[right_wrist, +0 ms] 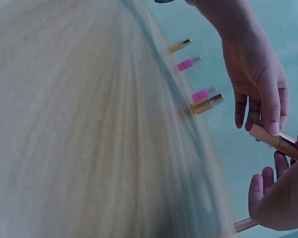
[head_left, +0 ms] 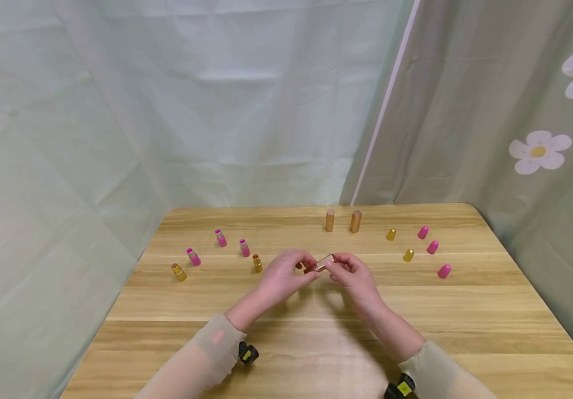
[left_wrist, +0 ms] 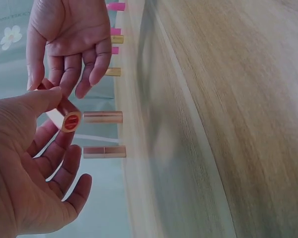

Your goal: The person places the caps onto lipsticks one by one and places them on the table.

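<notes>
Both hands hold one rose-gold lipstick tube [head_left: 325, 262] between them, above the middle of the table. My left hand [head_left: 282, 275] pinches the tube's left end between thumb and fingers. At the other end, my right hand [head_left: 358, 280] pinches it with thumb and forefinger. A round red label marks the end of the lipstick tube [left_wrist: 69, 121] near the left thumb in the left wrist view. In the right wrist view, a seam crosses the lipstick tube [right_wrist: 274, 139]. Two similar copper tubes [head_left: 330, 220] stand upright behind the hands.
On the left of the wooden table [head_left: 316, 354] stand several pink tubes [head_left: 244, 248] and gold tubes [head_left: 179, 272] with open tops. Pink rounded caps [head_left: 433, 247] and gold rounded caps [head_left: 409, 255] stand at the right. A pale curtain [head_left: 246, 111] hangs behind the table.
</notes>
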Available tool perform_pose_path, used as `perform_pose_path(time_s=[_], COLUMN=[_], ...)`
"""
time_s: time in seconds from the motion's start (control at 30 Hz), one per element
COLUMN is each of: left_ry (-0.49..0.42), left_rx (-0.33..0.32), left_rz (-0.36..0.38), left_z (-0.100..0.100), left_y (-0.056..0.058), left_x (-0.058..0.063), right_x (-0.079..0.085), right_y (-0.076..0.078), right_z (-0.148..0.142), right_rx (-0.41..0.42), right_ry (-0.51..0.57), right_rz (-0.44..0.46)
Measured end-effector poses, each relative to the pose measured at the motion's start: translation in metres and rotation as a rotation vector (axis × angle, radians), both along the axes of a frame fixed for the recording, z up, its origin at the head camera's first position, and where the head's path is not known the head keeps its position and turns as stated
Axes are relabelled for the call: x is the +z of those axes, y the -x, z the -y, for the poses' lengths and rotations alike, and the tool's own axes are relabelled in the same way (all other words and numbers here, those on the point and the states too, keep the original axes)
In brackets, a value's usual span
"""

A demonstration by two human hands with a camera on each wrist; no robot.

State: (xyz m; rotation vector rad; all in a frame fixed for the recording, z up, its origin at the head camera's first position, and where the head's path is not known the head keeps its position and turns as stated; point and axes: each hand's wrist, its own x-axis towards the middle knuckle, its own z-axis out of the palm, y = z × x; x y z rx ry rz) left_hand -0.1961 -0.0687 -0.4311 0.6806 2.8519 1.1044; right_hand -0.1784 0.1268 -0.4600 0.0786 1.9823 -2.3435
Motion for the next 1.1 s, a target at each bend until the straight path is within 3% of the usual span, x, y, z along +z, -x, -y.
perform_pose_path(time_s=[0.17,0.4,0.7,0.97,1.1], left_ry=[0.044,0.07,0.07,0.103,0.118], left_rx=[0.001,-0.007,0.042,0.054,0.059], left_rz=[0.006,0.044,0.095,0.071,0.046], left_z=[-0.003,-0.006,-0.008,-0.011,-0.012], left_y=[0.0,0.002,0.007,0.011,0.013], left_x=[-0.002,-0.007,-0.022,-0.033,-0.037], right_x=[0.001,0.004,0.003,0.002,0.0], right_y=[0.0,-0.001,0.002,0.004,0.004], right_z=[-0.002,-0.01,-0.043,-0.082,-0.096], right_rx=[0.027,0.127,0.193,0.263,0.266], right_ry=[-0.121,-0.255,-0.448,-0.713,-0.74], right_rz=[-0.068,-0.156,-0.223,-0.279,-0.249])
